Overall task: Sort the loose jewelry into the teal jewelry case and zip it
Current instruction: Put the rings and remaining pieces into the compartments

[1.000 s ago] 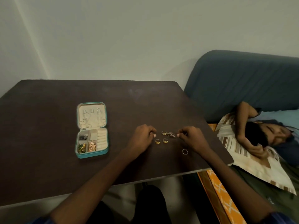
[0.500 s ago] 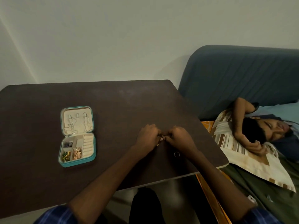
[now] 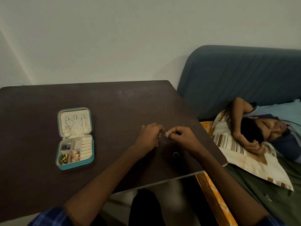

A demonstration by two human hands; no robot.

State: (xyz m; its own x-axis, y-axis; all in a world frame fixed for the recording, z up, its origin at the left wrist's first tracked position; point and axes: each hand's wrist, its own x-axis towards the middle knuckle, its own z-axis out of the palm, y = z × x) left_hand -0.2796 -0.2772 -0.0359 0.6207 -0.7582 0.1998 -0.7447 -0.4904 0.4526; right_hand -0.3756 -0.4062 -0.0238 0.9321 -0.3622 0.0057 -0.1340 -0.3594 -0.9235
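The teal jewelry case lies open on the left of the dark table, chains pinned in its cream lid, gold and green pieces in its front compartments. My left hand and my right hand meet at the table's middle, fingertips pinched on a small silvery jewelry piece between them. A gold ring peeks out under my left hand. A dark ring lies loose on the table below my right wrist. Other loose pieces are hidden under my hands.
The table's right edge runs close to my right hand. Beyond it a person lies on a blue sofa with a striped pillow.
My hands have come together over the loose pieces and lifted one small piece between the fingertips. The gold rings seen a second ago are now mostly covered. The camera view shifted right.
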